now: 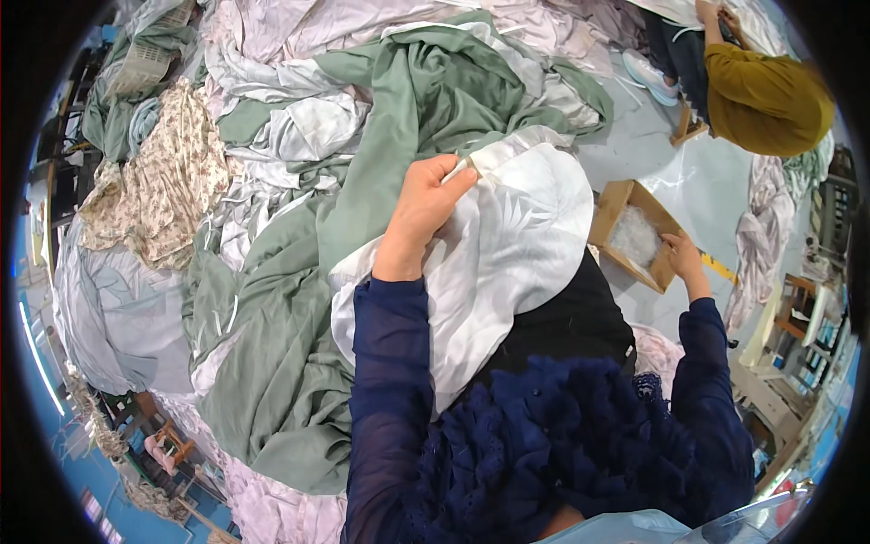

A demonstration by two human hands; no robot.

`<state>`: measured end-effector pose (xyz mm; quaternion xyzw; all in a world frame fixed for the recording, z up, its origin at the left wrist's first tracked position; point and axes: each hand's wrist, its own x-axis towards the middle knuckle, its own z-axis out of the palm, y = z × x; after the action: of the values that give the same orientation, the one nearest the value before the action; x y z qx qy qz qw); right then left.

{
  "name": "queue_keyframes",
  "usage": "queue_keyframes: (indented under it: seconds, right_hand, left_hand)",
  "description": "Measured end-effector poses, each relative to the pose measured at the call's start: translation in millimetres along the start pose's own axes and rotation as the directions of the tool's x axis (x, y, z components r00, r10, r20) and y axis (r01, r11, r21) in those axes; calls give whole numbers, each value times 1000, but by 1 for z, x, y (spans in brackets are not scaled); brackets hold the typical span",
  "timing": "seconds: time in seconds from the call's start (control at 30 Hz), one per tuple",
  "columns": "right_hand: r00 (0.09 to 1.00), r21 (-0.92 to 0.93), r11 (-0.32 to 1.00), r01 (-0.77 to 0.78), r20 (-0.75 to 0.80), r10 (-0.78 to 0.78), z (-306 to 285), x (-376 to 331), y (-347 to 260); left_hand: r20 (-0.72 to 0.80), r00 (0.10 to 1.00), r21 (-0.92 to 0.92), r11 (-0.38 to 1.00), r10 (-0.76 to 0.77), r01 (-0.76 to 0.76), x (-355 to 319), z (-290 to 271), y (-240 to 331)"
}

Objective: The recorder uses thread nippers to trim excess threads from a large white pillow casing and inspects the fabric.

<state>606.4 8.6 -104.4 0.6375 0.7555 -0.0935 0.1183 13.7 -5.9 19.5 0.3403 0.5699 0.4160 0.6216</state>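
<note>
The left hand (419, 218) is up near the middle. Its grip is closed on the edge of a white cloth with a pale leaf print (530, 204), pinched between the thumb and the bent fingers. The white cloth hangs down from there. Part of it lies over the black cloth on the person's lap (566, 335), and part lies against a big green cloth (430, 95).

The right hand (684, 258) is off to the right, well apart from the left one. Its fingers reach over the side of an open brown box (613, 201). A heap of white fluff (634, 236) is in the box, close to the fingertips. I cannot tell if the right grip has hold of anything. The box is tilted in the view, just beside the lap, over the gray floor (666, 168).

The person wears dark blue sleeves (388, 354). The green cloth makes a big messy pile in front and to the left. Next to it is a cream cloth with little flowers (159, 186), and below that a pale gray cloth (131, 313). Light pink cloth (335, 34) is heaped at the top.

At the top right, another person in a mustard top (766, 95) bends over, near a small wooden stool (687, 127).
</note>
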Motion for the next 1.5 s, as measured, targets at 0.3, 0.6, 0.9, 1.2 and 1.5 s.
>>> queue_keyframes:
  seconds: [0.3, 0.6, 0.9, 1.2, 1.5]
  right_hand:
    - [935, 112, 943, -314, 207, 287, -62, 48, -96]
    - [887, 749, 477, 460, -361, -290, -159, 71, -300]
    - [755, 618, 477, 625, -323, -571, -167, 113, -346]
    - [639, 420, 482, 769, -502, -582, -151, 106, -345]
    - [857, 733, 446, 514, -455, -240, -143, 100, -330]
  left_hand:
    - [-45, 997, 104, 992, -66, 70, -8, -13, 5]
    - [-54, 993, 178, 977, -105, 113, 5, -2, 1]
    - [-34, 999, 79, 997, -10, 13, 17, -4, -12]
    - [-95, 995, 140, 989, -38, 51, 20, -8, -11]
    - [-73, 996, 96, 994, -48, 54, 25, -9, -16]
